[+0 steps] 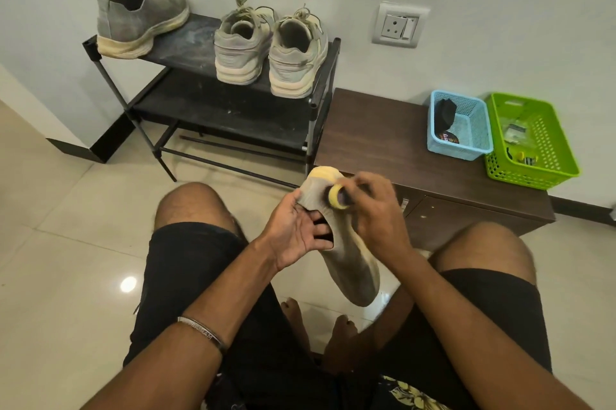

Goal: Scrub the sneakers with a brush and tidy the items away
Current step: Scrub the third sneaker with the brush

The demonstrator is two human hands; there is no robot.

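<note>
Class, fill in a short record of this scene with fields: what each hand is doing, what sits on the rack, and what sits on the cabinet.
left hand: holds the grey sneaker, fingers inside its opening
right hand: grips the brush against the sneaker's upper
rack: one grey slip-on and a laced pair on the top shelf
cabinet: blue basket beside green basket

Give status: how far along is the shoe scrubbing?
Done: nothing visibly. In hand: left hand grips a grey slip-on sneaker, right hand works a yellow-rimmed brush on it. Left: its mate and the laced pair on the rack, then tidying.
</note>
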